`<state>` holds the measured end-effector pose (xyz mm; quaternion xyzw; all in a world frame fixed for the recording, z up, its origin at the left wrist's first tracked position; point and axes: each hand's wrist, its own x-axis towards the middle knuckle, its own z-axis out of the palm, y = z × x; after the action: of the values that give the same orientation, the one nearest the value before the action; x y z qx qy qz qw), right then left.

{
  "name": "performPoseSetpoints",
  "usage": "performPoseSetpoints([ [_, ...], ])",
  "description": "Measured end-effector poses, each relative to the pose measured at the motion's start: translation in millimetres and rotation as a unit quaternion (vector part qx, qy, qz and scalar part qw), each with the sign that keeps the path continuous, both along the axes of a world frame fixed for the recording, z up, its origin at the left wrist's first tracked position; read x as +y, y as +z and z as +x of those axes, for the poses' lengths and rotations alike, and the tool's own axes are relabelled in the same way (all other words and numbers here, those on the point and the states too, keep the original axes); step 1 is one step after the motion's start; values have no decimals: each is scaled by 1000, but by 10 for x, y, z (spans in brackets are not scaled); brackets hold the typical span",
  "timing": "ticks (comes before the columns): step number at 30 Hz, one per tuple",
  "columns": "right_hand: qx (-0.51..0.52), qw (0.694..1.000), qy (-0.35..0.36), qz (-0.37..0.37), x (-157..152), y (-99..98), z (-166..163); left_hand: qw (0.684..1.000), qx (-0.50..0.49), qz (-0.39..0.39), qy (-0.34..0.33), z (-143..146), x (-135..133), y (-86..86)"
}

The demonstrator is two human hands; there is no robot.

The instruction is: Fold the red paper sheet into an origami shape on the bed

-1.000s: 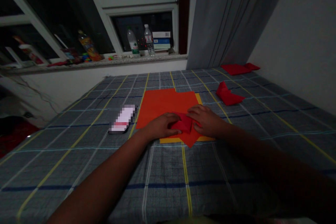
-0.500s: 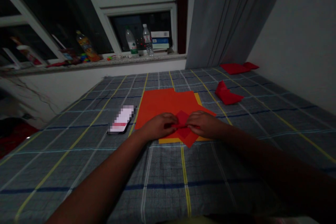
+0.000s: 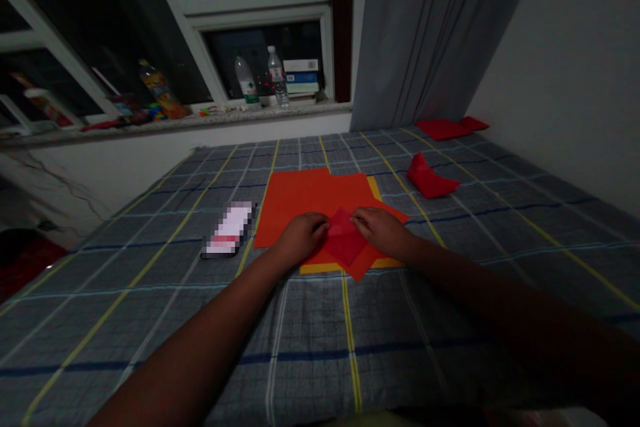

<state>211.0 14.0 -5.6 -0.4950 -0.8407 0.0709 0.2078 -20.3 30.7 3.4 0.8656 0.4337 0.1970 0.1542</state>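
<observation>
A red folded paper [image 3: 345, 243], roughly diamond-shaped, lies over the orange sheets [image 3: 300, 197] in front of me. My left hand [image 3: 303, 238] pinches its left edge between thumb and fingers. On the opposite side, my right hand [image 3: 381, 230] pinches the right edge in the same way. The far corner of the red paper points up between both hands, and its near part shows as a pointed flap. Yellow paper [image 3: 320, 269] peeks out from beneath the orange sheets.
A phone [image 3: 230, 230] with a lit, blurred screen lies left of the paper on the plaid cloth [image 3: 200, 320]. To the right sits a folded red paper shape [image 3: 430, 177]; flat red paper [image 3: 443, 129] lies farther back. Bottles [image 3: 277, 77] and boxes [image 3: 301, 77] line the windowsill.
The narrow raised fold across the red paper's middle has given way to a broader, flatter face. My hands have moved slightly apart along its edges. The view has shifted a little.
</observation>
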Motion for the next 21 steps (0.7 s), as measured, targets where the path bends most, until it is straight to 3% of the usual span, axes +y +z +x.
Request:
performPoseSetpoints([
  [7, -98, 990, -104, -20, 35, -2, -59, 999, -5, 21, 39, 68, -29, -12],
  [14, -123, 985, -121, -29, 31, -12, -67, 999, 37, 17, 31, 103, -102, 26],
  [21, -80, 987, -132, -40, 55, -52, -45, 999, -20, -19, 18, 91, -54, -55],
])
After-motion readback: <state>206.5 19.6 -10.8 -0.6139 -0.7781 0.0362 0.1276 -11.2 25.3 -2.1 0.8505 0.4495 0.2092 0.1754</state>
